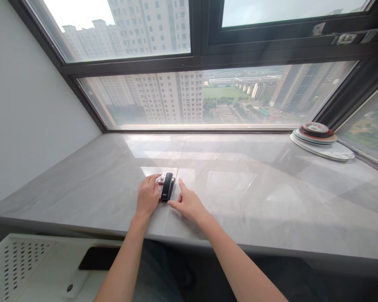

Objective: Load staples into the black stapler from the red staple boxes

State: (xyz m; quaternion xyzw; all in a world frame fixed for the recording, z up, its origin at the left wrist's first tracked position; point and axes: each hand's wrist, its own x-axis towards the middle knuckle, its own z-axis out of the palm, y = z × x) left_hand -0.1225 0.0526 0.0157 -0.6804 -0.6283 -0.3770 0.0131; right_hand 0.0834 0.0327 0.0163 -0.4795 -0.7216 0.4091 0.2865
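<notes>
A black stapler [167, 187] lies on the grey stone sill, its long side pointing toward the window. Against its left side is a small printed box or packet [161, 179], white with dark and reddish marks, partly covered by fingers and the stapler. My left hand [147, 194] curls around this small item, fingertips at its far end and thumb near its close end. On the other side, my right hand [189, 204] has thumb and index finger spread apart with nothing between them. Its thumb tip is close to the stapler's near end; whether they touch I cannot tell.
Stacked plates [316, 136] of several sizes sit in the sill's far right corner. A dark-framed window [195, 67] rises behind the sill [239, 214], with a white wall at left. Below the front edge, a dark phone-like slab [99, 258] rests on a white perforated surface [40, 272].
</notes>
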